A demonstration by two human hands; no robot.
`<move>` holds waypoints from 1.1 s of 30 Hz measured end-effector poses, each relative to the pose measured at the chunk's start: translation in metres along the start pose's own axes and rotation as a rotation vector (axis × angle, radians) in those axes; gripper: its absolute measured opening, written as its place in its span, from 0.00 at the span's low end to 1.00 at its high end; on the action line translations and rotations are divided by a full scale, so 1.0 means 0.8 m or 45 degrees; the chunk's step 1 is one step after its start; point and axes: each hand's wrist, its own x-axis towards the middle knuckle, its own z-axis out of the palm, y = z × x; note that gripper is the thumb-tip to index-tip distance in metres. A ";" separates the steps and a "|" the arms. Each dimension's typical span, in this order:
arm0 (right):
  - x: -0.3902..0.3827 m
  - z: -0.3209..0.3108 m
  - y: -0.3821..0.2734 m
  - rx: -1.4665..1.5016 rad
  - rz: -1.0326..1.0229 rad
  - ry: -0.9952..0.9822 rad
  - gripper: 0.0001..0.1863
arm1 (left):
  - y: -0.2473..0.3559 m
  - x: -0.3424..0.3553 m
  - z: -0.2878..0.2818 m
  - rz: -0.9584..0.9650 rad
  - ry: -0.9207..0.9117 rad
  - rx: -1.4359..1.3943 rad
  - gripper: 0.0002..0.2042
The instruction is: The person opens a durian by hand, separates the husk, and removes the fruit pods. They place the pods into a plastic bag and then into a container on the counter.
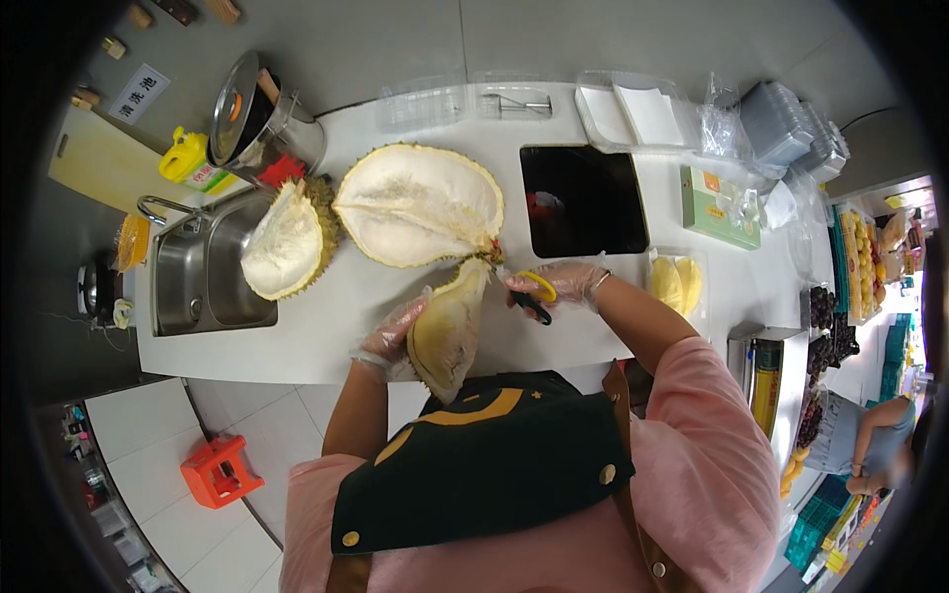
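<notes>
The white counter (326, 341) has its sink (252, 314) at the left end. Mid-counter lies the open husk (415, 212); before it, bottom reaching the front edge, the durian piece (450, 331) runs front to back, tip leaning right. The left hand (401, 326), nearer, grips its left side; the right hand (568, 283), beside its tip, curls around scissors (541, 286).

Fisheye view from the wearer's head — looking down, close above the counter (331, 331).

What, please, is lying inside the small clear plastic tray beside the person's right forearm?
Inside the small clear plastic tray lie plump yellow pieces of fruit flesh. They cover the bottom beneath them, so anything underneath cannot be seen.
</notes>
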 end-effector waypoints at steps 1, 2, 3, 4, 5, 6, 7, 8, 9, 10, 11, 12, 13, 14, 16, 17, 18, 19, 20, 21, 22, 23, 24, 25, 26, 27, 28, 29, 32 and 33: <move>-0.010 -0.003 -0.007 -0.045 0.046 0.054 0.38 | 0.000 0.002 -0.002 -0.046 0.020 0.020 0.29; -0.010 -0.004 -0.004 -0.043 0.045 0.102 0.37 | -0.001 0.002 0.000 -0.057 0.035 -0.007 0.28; -0.010 -0.006 0.002 -0.042 0.044 0.148 0.36 | 0.000 0.002 0.002 -0.068 0.050 -0.034 0.27; -0.010 -0.008 0.003 -0.040 0.044 0.195 0.36 | 0.001 0.002 0.001 -0.079 0.065 -0.061 0.27; -0.010 -0.009 0.001 -0.171 -0.025 0.250 0.32 | 0.002 0.002 0.005 -0.067 0.034 -0.052 0.28; -0.008 -0.013 0.002 -0.230 -0.054 0.264 0.31 | 0.005 0.001 0.008 -0.075 0.050 -0.062 0.28; -0.002 -0.019 0.004 -0.290 -0.084 0.277 0.31 | 0.008 -0.002 0.011 -0.084 0.066 -0.074 0.28; 0.003 -0.019 0.006 -0.343 -0.110 0.279 0.30 | 0.007 -0.009 0.015 -0.101 0.092 -0.090 0.28; 0.005 -0.023 0.007 -0.426 -0.088 0.284 0.29 | 0.005 -0.010 0.016 -0.090 0.109 -0.079 0.29; 0.005 -0.030 0.008 -0.509 -0.065 0.287 0.29 | 0.006 -0.010 0.016 -0.079 0.126 -0.069 0.29; 0.006 -0.034 0.007 -0.599 -0.048 0.294 0.28 | 0.007 -0.011 0.016 -0.061 0.143 -0.057 0.29; 0.011 -0.035 0.009 -0.591 -0.122 0.313 0.28 | 0.005 -0.013 0.014 -0.071 0.128 -0.090 0.30; 0.017 -0.035 0.013 -0.583 -0.196 0.331 0.27 | 0.001 -0.014 0.009 -0.080 0.114 -0.123 0.30; 0.017 -0.030 0.008 -0.571 -0.266 0.344 0.27 | -0.003 -0.017 0.007 -0.093 0.102 -0.160 0.30; 0.018 -0.024 -0.006 -0.901 -0.293 0.499 0.27 | -0.013 -0.023 0.006 -0.028 0.058 -0.237 0.30; 0.025 -0.021 -0.004 -1.129 -0.348 0.622 0.28 | -0.017 -0.027 0.007 0.003 0.039 -0.274 0.30; 0.030 -0.020 -0.001 -1.356 -0.384 0.769 0.29 | -0.018 -0.029 0.007 0.036 0.043 -0.245 0.30; 0.048 -0.023 0.019 -1.645 -0.459 0.968 0.31 | -0.017 -0.031 0.007 0.068 0.045 -0.215 0.29; 0.060 -0.023 0.032 -1.931 -0.535 1.167 0.32 | -0.017 -0.033 0.008 0.098 0.049 -0.185 0.29; 0.044 -0.006 0.003 -1.647 -0.324 1.115 0.25 | -0.016 -0.038 0.012 0.104 0.070 -0.203 0.29; 0.048 0.005 0.000 -1.593 -0.232 1.112 0.23 | -0.015 -0.043 0.017 0.109 0.089 -0.219 0.29; 0.050 0.015 -0.004 -1.539 -0.139 1.116 0.21 | -0.012 -0.046 0.020 0.116 0.101 -0.231 0.29; 0.052 0.025 -0.005 -1.482 -0.043 1.121 0.19 | -0.013 -0.044 0.020 0.135 0.146 -0.251 0.29; 0.058 0.038 0.004 -1.505 -0.088 1.192 0.19 | -0.015 -0.040 0.019 0.153 0.190 -0.270 0.29; 0.068 0.053 0.023 -1.532 -0.131 1.264 0.21 | -0.016 -0.037 0.018 0.173 0.232 -0.293 0.29; 0.075 0.067 0.034 -1.552 -0.170 1.336 0.23 | -0.014 -0.035 0.019 0.192 0.251 -0.285 0.29; 0.083 0.077 0.043 -1.411 -0.099 1.324 0.22 | -0.011 -0.033 0.019 0.211 0.270 -0.277 0.28; 0.092 0.089 0.044 -1.268 -0.031 1.308 0.22 | -0.008 -0.032 0.019 0.230 0.291 -0.266 0.28; 0.093 0.109 0.034 -0.989 0.040 1.230 0.24 | 0.017 -0.044 0.058 0.170 0.425 -0.300 0.30; 0.081 0.113 0.023 -0.929 0.010 1.182 0.23 | 0.018 -0.043 0.057 0.160 0.448 -0.289 0.30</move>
